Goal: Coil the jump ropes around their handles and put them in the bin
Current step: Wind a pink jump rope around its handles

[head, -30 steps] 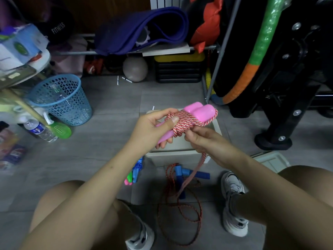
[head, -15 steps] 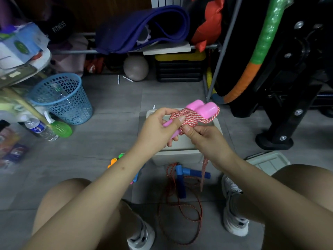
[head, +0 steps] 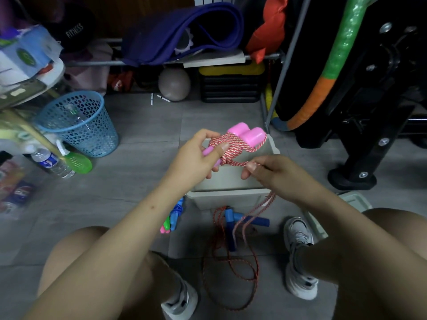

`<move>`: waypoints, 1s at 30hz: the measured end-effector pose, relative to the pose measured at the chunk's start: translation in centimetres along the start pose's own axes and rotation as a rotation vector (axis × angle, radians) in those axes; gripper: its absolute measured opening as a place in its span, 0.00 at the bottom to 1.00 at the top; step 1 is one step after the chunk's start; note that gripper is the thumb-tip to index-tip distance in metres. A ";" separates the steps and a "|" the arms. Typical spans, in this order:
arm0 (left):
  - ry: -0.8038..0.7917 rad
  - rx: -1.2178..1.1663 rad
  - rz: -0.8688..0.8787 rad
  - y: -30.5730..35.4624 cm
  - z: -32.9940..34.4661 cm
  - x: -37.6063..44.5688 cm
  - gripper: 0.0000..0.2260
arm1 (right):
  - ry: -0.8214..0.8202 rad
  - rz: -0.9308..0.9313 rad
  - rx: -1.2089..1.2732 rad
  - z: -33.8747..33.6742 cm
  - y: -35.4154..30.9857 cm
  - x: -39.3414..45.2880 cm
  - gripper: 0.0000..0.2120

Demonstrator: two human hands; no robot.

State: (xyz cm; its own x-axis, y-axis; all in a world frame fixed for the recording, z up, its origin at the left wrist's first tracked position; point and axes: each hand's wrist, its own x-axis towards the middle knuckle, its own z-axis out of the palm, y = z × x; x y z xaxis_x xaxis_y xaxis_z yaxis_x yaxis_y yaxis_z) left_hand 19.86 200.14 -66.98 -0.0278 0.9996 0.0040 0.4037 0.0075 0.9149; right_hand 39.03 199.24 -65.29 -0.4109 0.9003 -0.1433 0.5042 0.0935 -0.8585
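Currently, a seated person, seen from their own head looking down past two bare knees, is partway through coiling a pink jump rope above an open beige storage bin on a grey tiled floor.

Going from largest to smallest: the bin sits on the floor between the person's feet and a cluttered shelf, with what looks like its lid lying just to the right. One bin is visible.

Held over the bin, the pink rope's two pink handles lie side by side, with red-and-white cord wrapped around them many times. The left hand grips the handle bundle, thumb pressed on the wraps. The right hand pinches the loose cord between thumb and fingertips, drawing it taut from the bundle; the remaining tail hangs below that hand toward the floor.

Three jump ropes are visible in all. A second, with two blue handles and a thin red cord, lies uncoiled on the floor in front of the bin. A third, a multicoloured bundle, lies just left of the bin, partly hidden by the left forearm.

By my judgement, the step in hand is winding the last of the pink rope. The next move calls for wrapping or tucking the tail so it holds, then lowering the bundle into the bin directly beneath.
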 end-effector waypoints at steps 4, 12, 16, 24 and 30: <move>-0.049 0.046 0.026 0.2 0.2 -0.2 0.06 | 0.022 -0.006 0.058 -0.8 -0.8 -0.3 0.10; 0.030 0.005 0.007 0.1 0.2 0.0 0.05 | 0.318 -0.052 -0.488 0.4 -0.9 -0.8 0.10; 0.089 -0.018 0.027 0.6 0.1 -0.1 0.07 | 0.344 -0.084 -0.583 0.6 -0.9 -0.8 0.10; 0.122 -0.020 0.055 0.6 0.1 -0.3 0.06 | 0.096 0.222 0.290 0.2 0.3 0.6 0.10; 0.010 0.215 0.110 -0.5 -0.2 0.0 0.09 | 0.138 -0.039 -0.157 0.2 -0.5 -0.2 0.11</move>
State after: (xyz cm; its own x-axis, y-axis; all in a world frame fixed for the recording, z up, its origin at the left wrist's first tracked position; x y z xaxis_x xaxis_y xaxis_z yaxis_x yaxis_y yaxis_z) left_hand 19.51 200.15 -67.38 0.0181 0.9945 0.1035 0.5902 -0.0943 0.8018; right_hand 38.70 198.93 -64.96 -0.3303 0.9433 -0.0335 0.6064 0.1849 -0.7734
